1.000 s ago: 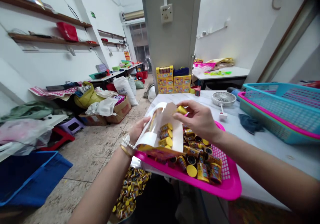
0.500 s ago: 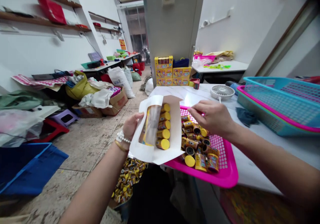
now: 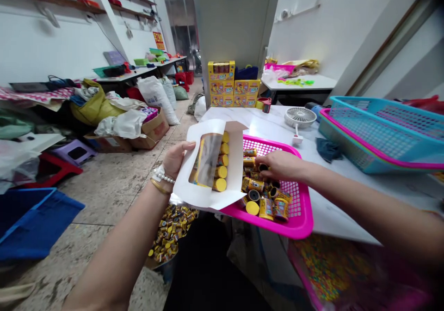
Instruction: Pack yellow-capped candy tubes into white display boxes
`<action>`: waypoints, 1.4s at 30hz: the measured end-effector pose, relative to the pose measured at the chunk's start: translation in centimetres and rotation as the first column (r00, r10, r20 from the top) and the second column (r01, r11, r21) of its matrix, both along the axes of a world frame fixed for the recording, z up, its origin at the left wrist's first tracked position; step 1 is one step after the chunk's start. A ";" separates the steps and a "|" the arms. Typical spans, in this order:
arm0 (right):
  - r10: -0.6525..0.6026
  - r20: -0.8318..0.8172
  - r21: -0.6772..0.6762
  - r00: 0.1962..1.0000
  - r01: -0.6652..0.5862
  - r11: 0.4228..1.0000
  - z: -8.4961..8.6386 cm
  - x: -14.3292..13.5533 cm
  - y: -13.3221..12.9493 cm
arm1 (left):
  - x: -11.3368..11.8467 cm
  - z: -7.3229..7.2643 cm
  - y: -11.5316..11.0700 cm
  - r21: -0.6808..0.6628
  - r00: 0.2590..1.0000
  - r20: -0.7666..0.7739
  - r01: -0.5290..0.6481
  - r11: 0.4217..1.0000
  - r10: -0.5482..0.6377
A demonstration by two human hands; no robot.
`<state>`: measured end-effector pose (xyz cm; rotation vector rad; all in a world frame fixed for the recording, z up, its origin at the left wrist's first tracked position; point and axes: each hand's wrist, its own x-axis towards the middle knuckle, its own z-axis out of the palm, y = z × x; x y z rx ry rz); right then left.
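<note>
Two hands at work over a pink basket (image 3: pixel 301 223) at the near edge of the white table (image 3: pixel 347 200). Left hand (image 3: pixel 176 161) clamped on the left side of an open white carton (image 3: pixel 239 163) with a clear window, thumb on top edge, bracelets at the wrist. Carton held tilted over the basket's left rim, flap up. Inside it, a column of small yellow-capped tubes (image 3: pixel 221 172), caps facing out, stacked along the right of the window. Right hand (image 3: pixel 282 165) down in the basket, palm down, fingers curled together among the loose tubes (image 3: pixel 267 200); cannot tell if it actually grips one, fingertips hidden. Loose tubes lie jumbled in the basket's left and near part, some on end, some flat.

Behind, further along the table: small white fan (image 3: pixel 299 117), dark cloth (image 3: pixel 328 149), stacked blue and pink baskets (image 3: pixel 374 135) at right, tape roll (image 3: pixel 265 104). Yellow boxes (image 3: pixel 232 84) stacked against the pillar. Below the table edge, a bag of more tubes (image 3: pixel 171 228) on the floor. Blue crate (image 3: pixel 31 223) at far left on the floor, cardboard box (image 3: pixel 152 131) and sacks beyond.
</note>
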<state>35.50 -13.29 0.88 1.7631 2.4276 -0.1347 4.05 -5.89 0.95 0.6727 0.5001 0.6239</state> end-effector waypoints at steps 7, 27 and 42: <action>-0.049 -0.441 0.159 0.896 0.132 0.979 1.7 -0.4 -0.6 | 0.0 -0.3 0.8 0.010 0.999 -0.024 0.042 0.999 -0.042; 0.464 -0.333 0.100 0.821 -0.459 0.883 4.8 -4.6 -3.7 | 0.4 -0.2 0.3 0.014 0.999 -0.016 0.046 0.999 -0.046; 0.329 -0.540 0.500 0.775 -0.019 0.866 0.8 -12.2 -0.2 | 0.5 0.4 0.1 0.035 0.999 0.026 0.037 0.999 -0.038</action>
